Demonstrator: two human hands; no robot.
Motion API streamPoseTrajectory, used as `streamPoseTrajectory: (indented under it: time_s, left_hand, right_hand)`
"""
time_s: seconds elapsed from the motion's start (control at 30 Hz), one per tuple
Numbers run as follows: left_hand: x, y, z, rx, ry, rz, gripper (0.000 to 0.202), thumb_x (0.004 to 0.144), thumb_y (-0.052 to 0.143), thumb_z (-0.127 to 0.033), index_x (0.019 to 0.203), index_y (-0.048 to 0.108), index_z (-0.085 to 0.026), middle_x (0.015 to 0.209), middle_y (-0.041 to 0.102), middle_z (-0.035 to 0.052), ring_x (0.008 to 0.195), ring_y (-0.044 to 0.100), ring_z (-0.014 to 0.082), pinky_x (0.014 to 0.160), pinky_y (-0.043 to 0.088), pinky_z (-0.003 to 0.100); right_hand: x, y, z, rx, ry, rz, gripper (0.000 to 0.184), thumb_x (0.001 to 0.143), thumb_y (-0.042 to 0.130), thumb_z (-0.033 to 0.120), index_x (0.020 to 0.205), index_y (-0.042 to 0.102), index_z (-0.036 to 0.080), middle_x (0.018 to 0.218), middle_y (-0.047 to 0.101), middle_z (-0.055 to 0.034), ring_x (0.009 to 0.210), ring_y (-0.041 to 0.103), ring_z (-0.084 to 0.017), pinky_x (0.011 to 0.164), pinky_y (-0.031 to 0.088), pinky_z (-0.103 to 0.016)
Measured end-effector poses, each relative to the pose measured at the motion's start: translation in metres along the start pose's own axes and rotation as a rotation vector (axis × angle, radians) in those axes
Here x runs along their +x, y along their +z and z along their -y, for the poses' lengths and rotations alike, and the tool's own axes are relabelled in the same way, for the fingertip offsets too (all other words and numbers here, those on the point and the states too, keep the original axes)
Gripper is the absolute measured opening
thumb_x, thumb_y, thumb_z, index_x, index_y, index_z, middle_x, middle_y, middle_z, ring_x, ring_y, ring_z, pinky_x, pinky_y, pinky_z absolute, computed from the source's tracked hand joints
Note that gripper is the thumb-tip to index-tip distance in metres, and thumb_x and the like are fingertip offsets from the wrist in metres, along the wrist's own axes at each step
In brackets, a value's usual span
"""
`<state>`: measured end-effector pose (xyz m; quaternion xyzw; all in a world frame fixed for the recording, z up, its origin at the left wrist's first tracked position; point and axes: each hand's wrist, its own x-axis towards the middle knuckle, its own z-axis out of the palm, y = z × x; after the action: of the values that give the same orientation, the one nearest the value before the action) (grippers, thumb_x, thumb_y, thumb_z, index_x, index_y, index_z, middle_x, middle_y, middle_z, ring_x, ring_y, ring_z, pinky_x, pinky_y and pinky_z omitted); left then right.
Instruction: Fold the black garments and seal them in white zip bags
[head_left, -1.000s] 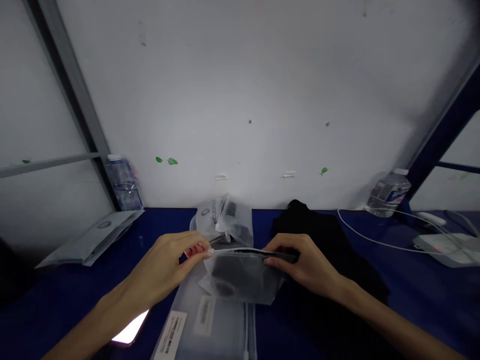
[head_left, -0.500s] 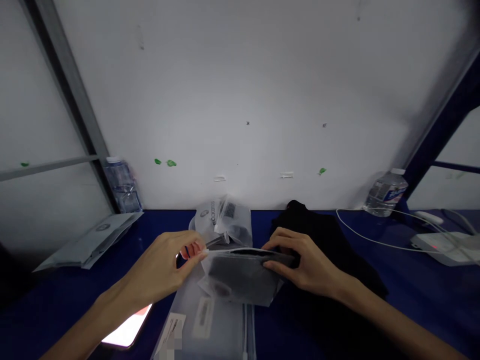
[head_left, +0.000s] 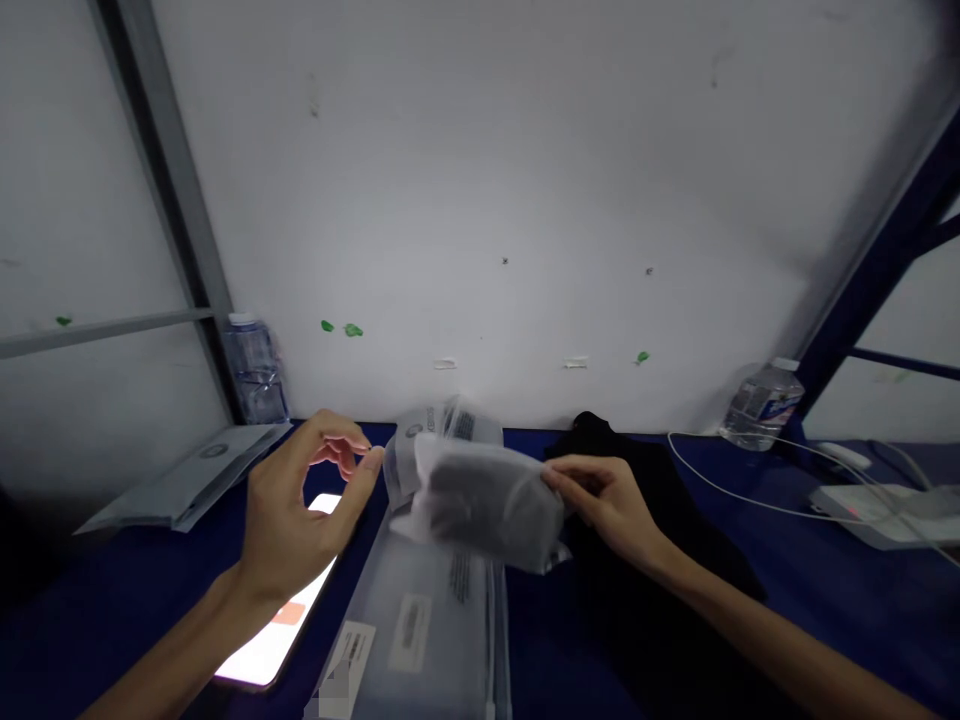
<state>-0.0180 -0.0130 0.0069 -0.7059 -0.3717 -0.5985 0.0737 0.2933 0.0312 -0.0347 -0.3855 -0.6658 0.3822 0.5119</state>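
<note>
My right hand (head_left: 574, 480) pinches the right edge of a small frosted plastic bag (head_left: 491, 505) with something dark inside. The bag hangs tilted and slightly blurred. My left hand (head_left: 330, 490) is off to its left, thumb and fingers loosely curled with nothing visible in them. Below the held bag lies a larger frosted zip bag (head_left: 442, 640) with white labels. Behind it is a crumpled frosted bag (head_left: 405, 455) with printing. Under my right forearm spreads a black cloth (head_left: 667, 540). A lit phone (head_left: 262, 645) lies beneath my left hand.
Flat frosted bags (head_left: 187, 475) lie at the left on the blue table (head_left: 150, 600). Plastic bottles stand by the wall at left (head_left: 259, 375) and right (head_left: 761, 405). A white cable (head_left: 720, 500) runs to a white power strip (head_left: 877, 510) at right.
My left hand has let go of the small bag and moved left. My right hand still holds it; the bag has swung up and tilted. The view has shifted slightly.
</note>
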Motion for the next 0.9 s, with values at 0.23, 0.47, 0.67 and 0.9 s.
streamPoseTrajectory:
  time_s: [0.23,0.47,0.67,0.9]
  left_hand:
    - [0.002,0.004,0.001,0.127,-0.120,0.160,0.008,0.089,0.062,-0.027,0.091,0.056,-0.022,0.084,0.061,-0.0012,0.074,0.060,0.0166,0.071,0.050,0.033]
    - [0.002,0.013,0.006,0.219,-0.244,0.503,0.013,0.096,0.052,-0.034,0.096,0.057,-0.022,0.095,0.068,0.0021,0.089,0.065,0.0223,0.079,0.052,0.037]
    - [0.001,0.022,0.013,0.250,-0.266,0.576,0.033,0.095,0.051,-0.045,0.119,0.054,-0.023,0.116,0.068,0.0083,0.103,0.066,0.0287,0.088,0.052,0.046]
    - [-0.002,0.034,0.022,0.317,-0.281,0.819,0.053,0.091,0.051,-0.053,0.135,0.051,-0.024,0.126,0.066,0.0143,0.113,0.063,0.0383,0.091,0.051,0.054]
  right_hand:
    - [0.039,0.045,0.001,0.233,0.238,0.003,0.037,0.077,0.069,0.052,0.076,0.065,0.016,0.060,0.056,0.0020,0.042,0.028,-0.005,0.039,0.015,-0.022]
    - [0.041,0.060,-0.008,0.279,0.350,0.110,0.034,0.079,0.066,0.049,0.073,0.064,0.015,0.076,0.067,-0.0035,0.041,0.030,-0.004,0.040,0.013,-0.023]
    - [0.017,0.039,-0.004,0.259,0.394,0.161,0.032,0.085,0.060,0.048,0.079,0.062,0.017,0.077,0.067,-0.0028,0.041,0.034,-0.005,0.040,0.015,-0.023]
    - [0.008,0.008,-0.003,0.176,0.210,-0.029,0.064,0.080,0.074,0.047,0.055,0.020,0.023,0.051,0.018,0.0107,0.045,0.012,-0.006,0.043,0.010,-0.026]
